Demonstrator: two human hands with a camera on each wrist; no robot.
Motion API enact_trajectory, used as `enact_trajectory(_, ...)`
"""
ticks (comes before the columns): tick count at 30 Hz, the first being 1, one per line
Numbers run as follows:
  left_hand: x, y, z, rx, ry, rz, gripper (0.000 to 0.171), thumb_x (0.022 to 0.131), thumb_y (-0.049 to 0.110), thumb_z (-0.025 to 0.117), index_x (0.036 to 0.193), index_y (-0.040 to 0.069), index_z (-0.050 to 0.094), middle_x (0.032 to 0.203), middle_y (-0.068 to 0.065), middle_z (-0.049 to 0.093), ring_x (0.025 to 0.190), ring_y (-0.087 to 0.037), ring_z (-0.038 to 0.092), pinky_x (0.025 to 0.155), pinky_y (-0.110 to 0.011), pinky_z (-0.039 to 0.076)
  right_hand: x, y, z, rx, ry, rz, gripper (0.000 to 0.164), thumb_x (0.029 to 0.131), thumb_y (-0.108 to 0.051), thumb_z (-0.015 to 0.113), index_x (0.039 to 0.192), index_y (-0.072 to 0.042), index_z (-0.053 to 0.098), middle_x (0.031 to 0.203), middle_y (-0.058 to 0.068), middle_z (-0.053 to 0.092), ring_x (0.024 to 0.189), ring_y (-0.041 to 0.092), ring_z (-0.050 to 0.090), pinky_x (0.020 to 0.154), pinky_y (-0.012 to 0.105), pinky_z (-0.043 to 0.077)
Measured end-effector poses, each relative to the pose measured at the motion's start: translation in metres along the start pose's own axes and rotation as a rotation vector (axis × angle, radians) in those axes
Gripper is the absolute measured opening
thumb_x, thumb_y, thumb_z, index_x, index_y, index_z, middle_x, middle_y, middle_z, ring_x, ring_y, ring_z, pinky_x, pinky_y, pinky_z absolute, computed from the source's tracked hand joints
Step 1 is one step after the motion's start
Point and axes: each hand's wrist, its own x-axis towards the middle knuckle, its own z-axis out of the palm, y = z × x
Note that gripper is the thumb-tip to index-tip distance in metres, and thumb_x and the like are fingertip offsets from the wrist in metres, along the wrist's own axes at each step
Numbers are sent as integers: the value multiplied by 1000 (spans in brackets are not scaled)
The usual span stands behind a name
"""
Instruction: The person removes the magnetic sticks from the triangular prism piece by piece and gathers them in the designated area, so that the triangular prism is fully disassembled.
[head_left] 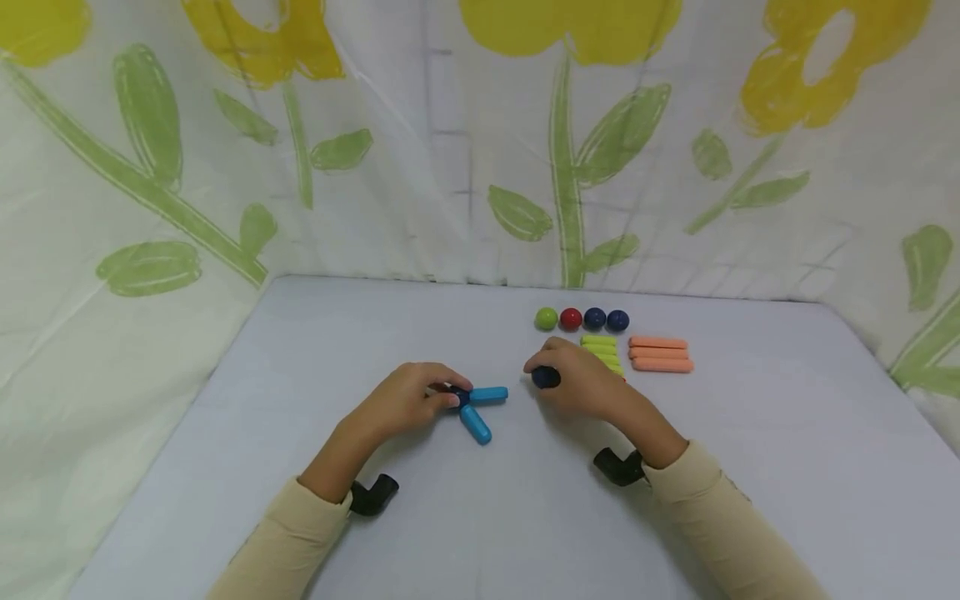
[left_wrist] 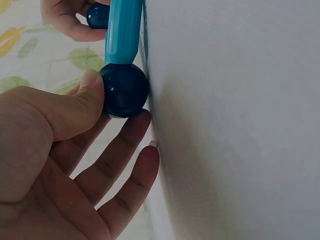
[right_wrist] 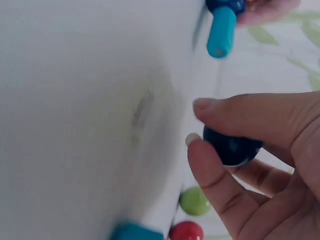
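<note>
My left hand (head_left: 408, 400) pinches a dark blue ball (left_wrist: 126, 91) between thumb and fingers, low at the tabletop. Two blue rods, one (head_left: 489, 394) pointing right and another (head_left: 476, 425) slanting toward the front, meet at that ball in a V. To the right, my right hand (head_left: 573, 379) holds a second dark blue ball (head_left: 546, 377) with curled fingers. In the right wrist view this ball (right_wrist: 232, 147) sits between thumb and fingers, apart from the blue rod (right_wrist: 221, 32) at the left hand.
Behind the right hand stand a green ball (head_left: 546, 318), a red ball (head_left: 571, 319) and two dark blue balls (head_left: 606, 319) in a row. Yellow-green rods (head_left: 600, 342), partly hidden by that hand, lie beside three orange rods (head_left: 660, 353). A flower-patterned curtain (head_left: 450, 167) rises behind the white table (head_left: 375, 317).
</note>
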Motion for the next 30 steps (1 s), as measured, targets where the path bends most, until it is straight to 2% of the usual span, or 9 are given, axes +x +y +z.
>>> enact_trajectory(7,-1,1,-1,-19,1,-3,21,95,4,68,114,10,75,116,-3,71,110,-24,65,93,-43,53,-8,19,-24,-14,48,-26,34,87,-5,74,120,-1,67,116,10,65,97,23,61,86,42,53)
enact_trajectory(11,-2,1,-1,-20,-2,-1,21,95,4,68,114,10,75,116,-3,71,110,-24,65,92,-43,53,-13,34,-38,48,103,35,35,90,-6,72,122,1,60,115,15,65,93,25,61,81,42,54)
enact_trajectory(13,-2,2,-1,-17,-3,-3,21,95,4,68,114,10,75,116,-4,71,110,-24,65,92,-43,53,-14,41,-46,65,134,74,36,91,-6,72,123,1,58,117,17,64,96,29,61,82,45,55)
enact_trajectory(21,-2,1,1,-9,-4,-6,21,96,5,68,114,12,75,116,-3,70,109,-23,65,91,-42,53,-19,79,-77,28,234,194,41,88,-1,70,127,8,60,122,27,55,93,36,57,81,49,51)
enact_trajectory(24,-2,1,0,-6,-5,-4,21,96,5,68,114,12,75,115,-2,70,109,-23,65,91,-42,53,-19,92,-84,-11,228,243,42,88,-2,69,128,10,60,121,31,56,96,40,58,83,53,51)
enact_trajectory(30,-1,1,0,-10,-4,-5,21,96,5,68,114,12,75,115,-2,70,108,-23,65,91,-42,53,-14,111,-91,-58,137,372,45,90,-11,69,128,9,56,119,33,59,105,46,57,89,60,47)
